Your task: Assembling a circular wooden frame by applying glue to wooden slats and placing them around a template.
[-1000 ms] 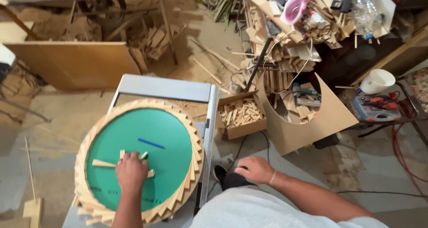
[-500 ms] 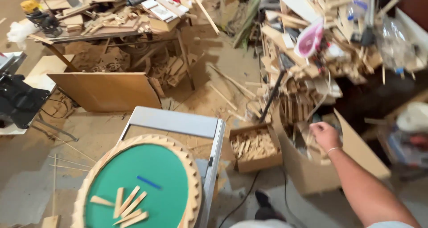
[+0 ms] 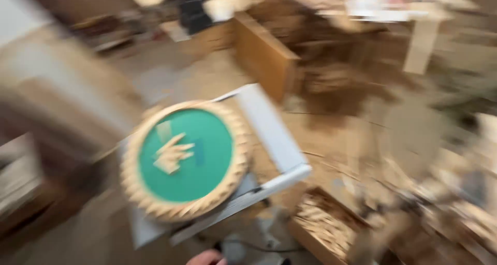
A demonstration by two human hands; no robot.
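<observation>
head view, looking down, blurred, workshop floor [image 3: 207,73]

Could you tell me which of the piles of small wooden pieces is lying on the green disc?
It is the small fan of wood strips on the green disc, inside its wooden rim. The other pile fills the open box at lower right, on the floor.

The picture is smeared by motion, so fine grain cannot be read. The round disc [image 3: 207,161] has a matt green face that looks smooth, like painted board or felt. Its rim [image 3: 135,190], running around the whole face, is pale raw wood, toothed and rough. A few bare wooden strips [image 3: 173,153] lie at about nine o'clock on the green. The stand [image 3: 269,135] under it looks like smooth grey-white painted metal. At five o'clock, a brown cardboard box [image 3: 323,226] holds light unfinished wood pieces.
</observation>
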